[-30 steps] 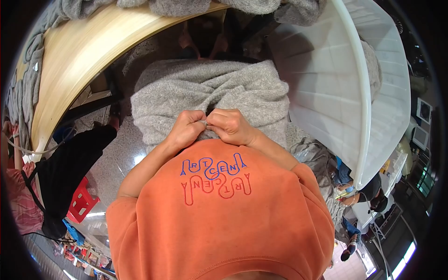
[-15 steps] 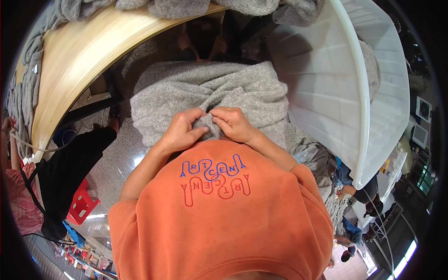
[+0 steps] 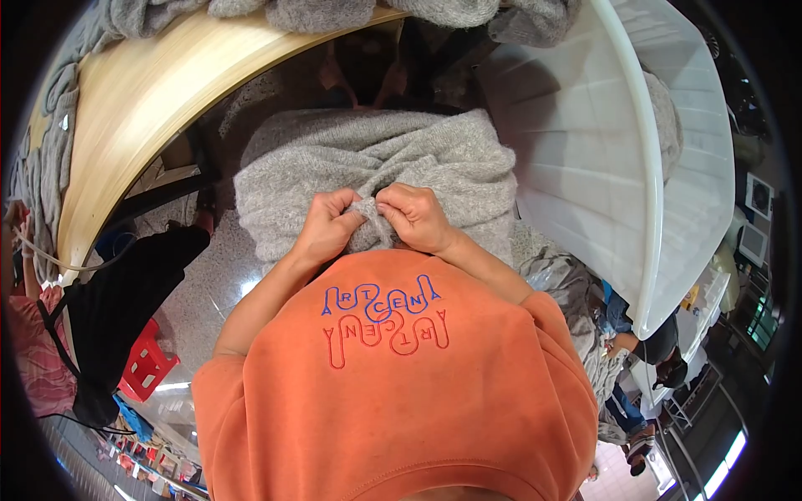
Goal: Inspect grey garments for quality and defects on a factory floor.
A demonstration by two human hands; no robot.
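A grey knitted garment [image 3: 451,159] lies bunched across my lap, its soft folds spread to both sides. My left hand [image 3: 331,224] pinches a bit of the knit between thumb and fingers. Close beside it, my right hand [image 3: 415,219] is closed on the same fabric with a pinch grip. A small gathered piece of the knit stands between the two hands, just in front of my orange shirt [image 3: 393,376]. Whether a small tool or thread sits in the right fingertips cannot be made out.
A curved-looking wooden table [image 3: 159,92] runs along the far left, with grey knits [image 3: 322,15] on its edge. A large white plastic bin [image 3: 576,142] stands at the right. A red plastic stool [image 3: 149,363] and a person in dark trousers [image 3: 138,275] are at the left.
My left hand has shifted slightly and its fingers have closed in on the knit. My right hand has barely moved. At the left edge, the other person's arm has moved a little.
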